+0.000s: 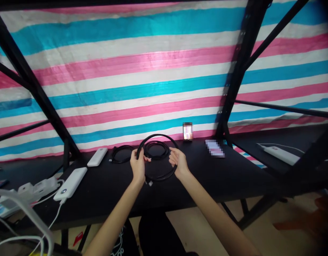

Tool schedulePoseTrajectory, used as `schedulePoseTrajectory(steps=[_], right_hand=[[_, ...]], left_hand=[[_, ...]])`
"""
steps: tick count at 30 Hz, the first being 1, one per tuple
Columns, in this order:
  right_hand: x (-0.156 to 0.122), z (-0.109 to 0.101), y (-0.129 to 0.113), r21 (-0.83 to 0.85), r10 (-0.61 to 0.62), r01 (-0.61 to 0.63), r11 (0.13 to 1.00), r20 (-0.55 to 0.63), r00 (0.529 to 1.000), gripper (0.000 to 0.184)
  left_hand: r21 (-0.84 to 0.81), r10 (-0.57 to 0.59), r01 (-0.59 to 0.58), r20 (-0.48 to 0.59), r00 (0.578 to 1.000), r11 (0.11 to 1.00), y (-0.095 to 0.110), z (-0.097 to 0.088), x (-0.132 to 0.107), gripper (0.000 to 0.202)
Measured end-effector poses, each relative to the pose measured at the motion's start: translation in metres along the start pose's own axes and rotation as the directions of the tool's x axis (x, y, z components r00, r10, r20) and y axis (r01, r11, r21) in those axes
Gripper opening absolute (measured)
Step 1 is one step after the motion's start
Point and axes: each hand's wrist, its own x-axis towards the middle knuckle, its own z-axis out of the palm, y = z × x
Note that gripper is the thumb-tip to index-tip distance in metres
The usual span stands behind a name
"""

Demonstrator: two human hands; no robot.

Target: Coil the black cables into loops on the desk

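- The black cable [159, 135] is in your two hands, raised over the middle of the black table [211, 181] and bent into a wide loop.
- Your left hand [138, 165] has its thumb and fingers closed on the loop's left side, with some fingertips pointing inward.
- Your right hand [180, 163] is at the loop's right side, its fingers curled in and closed about the cable; how firmly they grip, you cannot tell from here.
- A pale plug [150, 183] shows at the bottom of the loop, close to your left wrist.
- Seen through your loop, a second coil [156, 157] of black cable lies on the table.
- Just left of that one you have another coil [113, 155], also black, with a light plug end.
- Farther to your left are two white power banks: the far one [97, 157] and the near one [70, 184], which has a white cord in its near end.
- Beyond them, at your far left, white adapters [42, 188] sit in a row.
- Past your right hand, a small lit screen [187, 132] stands upright by the striped sheet [153, 90], and a blurred flat object [215, 148] lies to its right.
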Motion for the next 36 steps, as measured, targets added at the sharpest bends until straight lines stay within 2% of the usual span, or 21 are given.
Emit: schedulePoseTrajectory(steps=[5, 8, 10, 13, 15, 17, 19, 22, 27, 29, 32, 34, 36], right_hand=[[0.043, -0.014, 0.035, 0.064, 0.202, -0.197, 0.978, -0.086, 0.976, 0.042], [0.066, -0.016, 0.055, 0.072, 0.23, -0.223, 0.972, -0.105, 0.968, 0.03], [0.083, -0.013, 0.064, 0.101, 0.204, -0.188, 0.977, -0.179, 0.962, 0.026], [0.113, -0.003, 0.072, 0.14, 0.145, -0.108, 0.984, -0.288, 0.946, 0.024], [0.135, 0.003, 0.074, 0.136, 0.122, -0.084, 0.987, -0.308, 0.943, 0.022], [0.154, 0.004, 0.077, 0.106, 0.104, -0.074, 0.992, -0.311, 0.945, 0.02], [0.168, -0.002, 0.082, 0.045, 0.099, -0.089, 0.995, -0.297, 0.95, 0.015], [0.183, -0.022, 0.091, -0.098, 0.085, -0.115, 0.989, -0.269, 0.959, 0.004], [0.194, -0.052, 0.105, -0.337, -0.058, -0.033, 0.941, -0.257, 0.965, 0.028], [0.195, -0.057, 0.109, -0.466, -0.172, 0.056, 0.883, -0.21, 0.962, 0.034], [0.196, -0.058, 0.116, -0.681, -0.346, 0.21, 0.702, -0.068, 0.936, 0.042], [0.196, -0.057, 0.12, -0.775, -0.38, 0.224, 0.591, -0.022, 0.925, 0.047], [0.197, -0.057, 0.123, -0.849, -0.374, 0.182, 0.496, -0.019, 0.927, 0.047]], left_hand=[[-0.052, -0.178, 0.171, -0.18, 0.967, 0.984, -0.048, 0.005, 0.037, 0.025], [-0.045, -0.241, 0.237, -0.263, 0.934, 0.97, -0.07, 0.015, 0.062, 0.031], [-0.018, -0.241, 0.247, -0.298, 0.924, 0.969, -0.082, 0.026, 0.079, 0.035], [0.074, -0.196, 0.229, -0.309, 0.931, 0.971, -0.095, 0.045, 0.1, 0.038], [0.17, -0.142, 0.196, -0.285, 0.948, 0.966, -0.101, 0.053, 0.113, 0.039], [0.291, -0.076, 0.146, -0.239, 0.968, 0.946, -0.104, 0.052, 0.125, 0.039], [0.43, -0.018, 0.097, -0.183, 0.983, 0.898, -0.106, 0.045, 0.135, 0.039], [0.64, 0.036, 0.058, -0.132, 0.991, 0.766, -0.113, 0.029, 0.144, 0.038], [0.861, 0.08, 0.039, -0.092, 0.993, 0.508, -0.14, 0.017, 0.146, 0.04], [0.9, 0.088, 0.019, -0.063, 0.994, 0.435, -0.148, 0.018, 0.145, 0.041], [0.933, 0.123, -0.048, 0.004, 0.992, 0.357, -0.149, 0.02, 0.142, 0.041], [0.943, 0.165, -0.121, 0.071, 0.984, 0.312, -0.144, 0.02, 0.138, 0.046], [0.943, 0.2, -0.214, 0.165, 0.966, 0.257, -0.135, 0.017, 0.133, 0.052]])
